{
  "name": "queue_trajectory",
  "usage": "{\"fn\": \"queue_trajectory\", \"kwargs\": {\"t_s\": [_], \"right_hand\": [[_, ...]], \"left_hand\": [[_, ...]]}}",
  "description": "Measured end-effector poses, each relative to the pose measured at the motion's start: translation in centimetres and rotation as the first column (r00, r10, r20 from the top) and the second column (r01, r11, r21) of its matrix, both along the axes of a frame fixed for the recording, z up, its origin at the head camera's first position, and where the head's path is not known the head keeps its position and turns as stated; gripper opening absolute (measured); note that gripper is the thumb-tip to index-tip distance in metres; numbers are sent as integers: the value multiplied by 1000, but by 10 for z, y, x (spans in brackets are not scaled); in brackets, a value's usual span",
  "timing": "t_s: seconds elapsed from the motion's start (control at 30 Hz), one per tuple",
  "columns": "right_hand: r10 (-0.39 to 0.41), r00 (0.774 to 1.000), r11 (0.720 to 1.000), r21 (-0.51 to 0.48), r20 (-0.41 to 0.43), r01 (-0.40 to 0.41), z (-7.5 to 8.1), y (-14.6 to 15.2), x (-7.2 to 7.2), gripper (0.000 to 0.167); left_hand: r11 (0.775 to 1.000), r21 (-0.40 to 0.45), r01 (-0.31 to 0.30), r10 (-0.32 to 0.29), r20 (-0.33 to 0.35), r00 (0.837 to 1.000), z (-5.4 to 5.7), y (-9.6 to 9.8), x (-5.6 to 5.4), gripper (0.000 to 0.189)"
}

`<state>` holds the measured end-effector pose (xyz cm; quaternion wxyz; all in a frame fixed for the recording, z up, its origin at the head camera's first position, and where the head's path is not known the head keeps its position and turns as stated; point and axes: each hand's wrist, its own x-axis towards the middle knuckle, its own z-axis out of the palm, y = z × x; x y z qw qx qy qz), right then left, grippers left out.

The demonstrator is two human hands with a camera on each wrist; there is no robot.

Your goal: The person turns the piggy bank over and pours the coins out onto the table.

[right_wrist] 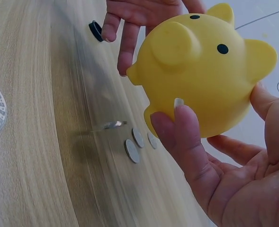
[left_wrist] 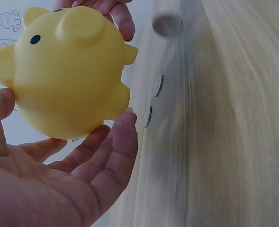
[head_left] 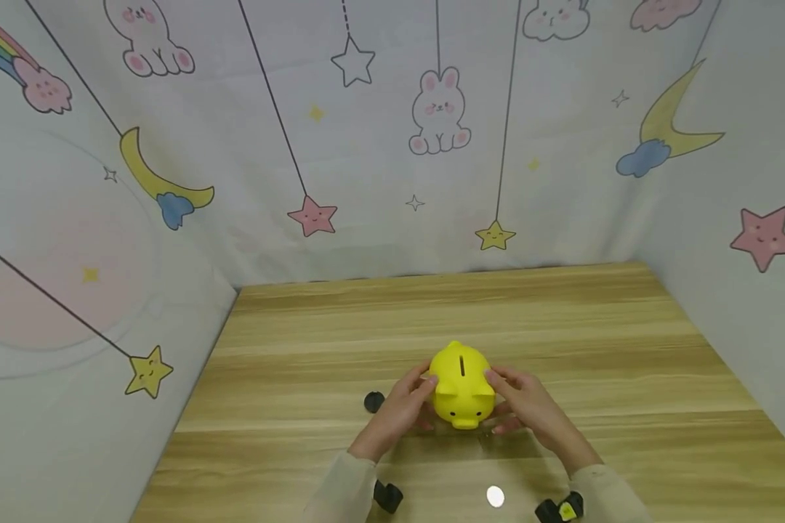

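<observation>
A yellow piggy bank [head_left: 462,385] is held up between both hands, its snout towards me and its slot on top. My left hand [head_left: 399,410] grips one side, with the thumb by an ear and the fingers under the belly. On the other side my right hand [head_left: 533,410] grips it the same way. Beneath the pig, several silver coins [right_wrist: 131,151] lie on the table in the right wrist view. A blurred coin [left_wrist: 167,24] shows in the left wrist view. The pig's underside is hidden from the head view.
On the wooden table [head_left: 288,349], a black round cap [head_left: 373,402] lies left of the pig. A bright coin [head_left: 495,496] lies nearer to me. Patterned cloth walls [head_left: 379,160] stand at the back and both sides. Black devices [head_left: 388,497] sit at the wrists.
</observation>
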<state>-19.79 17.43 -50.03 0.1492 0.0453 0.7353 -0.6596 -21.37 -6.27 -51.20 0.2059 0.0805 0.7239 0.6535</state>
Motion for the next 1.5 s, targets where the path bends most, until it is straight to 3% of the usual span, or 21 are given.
{"fn": "queue_trajectory", "kwargs": {"t_s": [0.27, 0.47, 0.93, 1.07, 1.5], "right_hand": [[42, 999, 999, -28, -26, -43, -6, 4, 2, 65], [81, 995, 996, -32, -63, -83, -3, 6, 0, 65], [131, 985, 990, -44, -109, -136, 8, 13, -30, 69], [130, 988, 989, -53, -80, -135, 5, 15, -28, 72], [139, 988, 988, -63, -67, -143, -10, 13, -19, 65]], "left_hand": [[1000, 21, 13, -12, -15, 1000, -6, -4, 4, 63], [999, 29, 21, -20, -38, 999, -8, -5, 0, 62], [999, 18, 44, -42, -93, 995, 12, -2, -31, 60], [998, 20, 64, -62, -74, 995, 9, -2, -31, 62], [999, 19, 42, -42, -35, 999, -5, -4, -19, 61]]}}
